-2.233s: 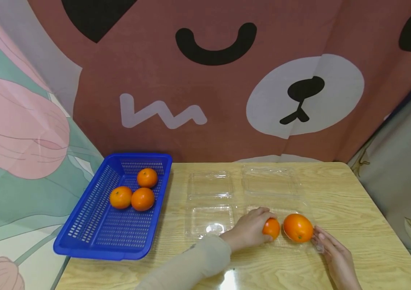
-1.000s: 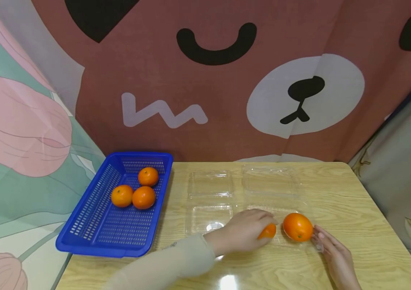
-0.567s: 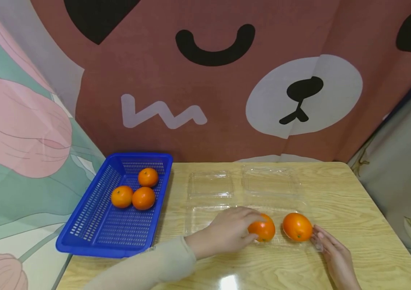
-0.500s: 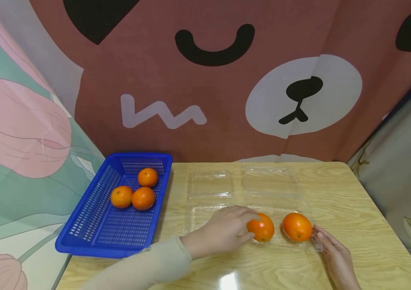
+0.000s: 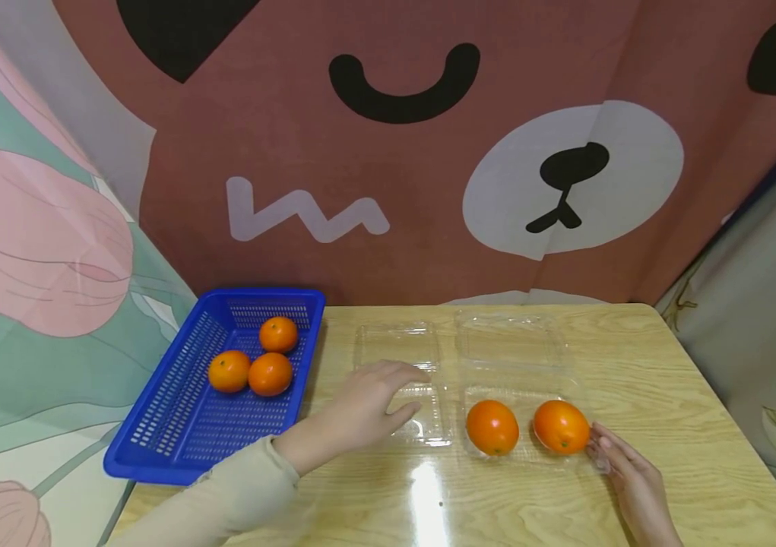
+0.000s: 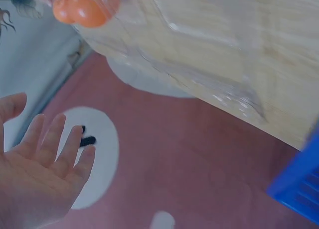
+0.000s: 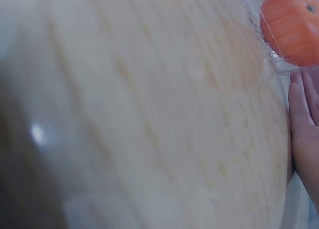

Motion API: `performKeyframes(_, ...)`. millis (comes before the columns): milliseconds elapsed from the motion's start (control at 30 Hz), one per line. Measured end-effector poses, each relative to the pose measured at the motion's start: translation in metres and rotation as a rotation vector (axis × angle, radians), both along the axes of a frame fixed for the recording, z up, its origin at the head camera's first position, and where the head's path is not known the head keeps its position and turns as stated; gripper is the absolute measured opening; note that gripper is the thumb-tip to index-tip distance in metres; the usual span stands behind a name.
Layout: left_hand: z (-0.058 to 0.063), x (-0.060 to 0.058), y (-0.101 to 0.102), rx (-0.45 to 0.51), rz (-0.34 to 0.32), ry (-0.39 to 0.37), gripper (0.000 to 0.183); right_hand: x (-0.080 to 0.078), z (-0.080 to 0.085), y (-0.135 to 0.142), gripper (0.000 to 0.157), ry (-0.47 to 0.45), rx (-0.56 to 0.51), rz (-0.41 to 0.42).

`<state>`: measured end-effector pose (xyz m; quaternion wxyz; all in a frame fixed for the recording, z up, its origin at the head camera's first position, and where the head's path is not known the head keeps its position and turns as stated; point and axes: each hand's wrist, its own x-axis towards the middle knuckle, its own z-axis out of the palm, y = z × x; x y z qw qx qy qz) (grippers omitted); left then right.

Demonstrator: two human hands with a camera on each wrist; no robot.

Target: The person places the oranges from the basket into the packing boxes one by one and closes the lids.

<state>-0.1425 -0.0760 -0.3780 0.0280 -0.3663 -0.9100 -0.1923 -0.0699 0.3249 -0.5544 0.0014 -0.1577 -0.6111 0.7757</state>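
Note:
My left hand (image 5: 360, 410) hovers over the left clear plastic clamshell box (image 5: 434, 441), holding nothing; in the left wrist view its fingers (image 6: 50, 142) are spread and nearly straight. Two oranges sit side by side in the right clamshell box (image 5: 526, 456): a left orange (image 5: 492, 428) and a right orange (image 5: 562, 427). At that box's right edge rests my right hand (image 5: 637, 482), its fingertips touching the plastic beside the right orange. The right wrist view shows those fingers (image 7: 298, 107) extended toward the box wall. Both boxes have their lids folded back, away from me.
A blue plastic basket (image 5: 237, 429) with three oranges (image 5: 270, 374) stands on the left of the wooden table (image 5: 688, 425). Behind the table hangs a curtain (image 5: 422, 167) printed with a bear face.
My left hand set the left orange down in the right box, let go and moved left over the left box. The right hand and the basket stayed in place.

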Motion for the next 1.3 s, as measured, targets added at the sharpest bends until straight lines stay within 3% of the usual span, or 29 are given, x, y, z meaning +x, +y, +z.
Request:
performKeyframes(367, 0.004, -0.006, -0.046, 0.011, 0.175, 0.008, 0.034, 0.000, 0.001, 0.000, 0.039, 0.002, -0.005, 0.004)
performKeyframes(633, 0.011, -0.011, -0.074, 0.085, 0.266, -0.116, 0.031, -0.001, 0.001, 0.000, 0.043, -0.026, 0.012, -0.008)
performKeyframes(767, 0.012, -0.016, -0.089, 0.097, 0.309, -0.139, 0.031, -0.001, 0.001, -0.001, 0.045, -0.029, 0.015, -0.013)
performKeyframes(1033, 0.006, -0.032, -0.121, 0.108, 0.420, -0.215, 0.030, -0.001, 0.000, -0.001, 0.043, -0.007, 0.013, -0.018)
performKeyframes(1300, -0.009, -0.050, -0.147, 0.159, 0.446, -0.310, 0.029, 0.000, 0.000, -0.001, 0.042, 0.025, 0.008, -0.003)
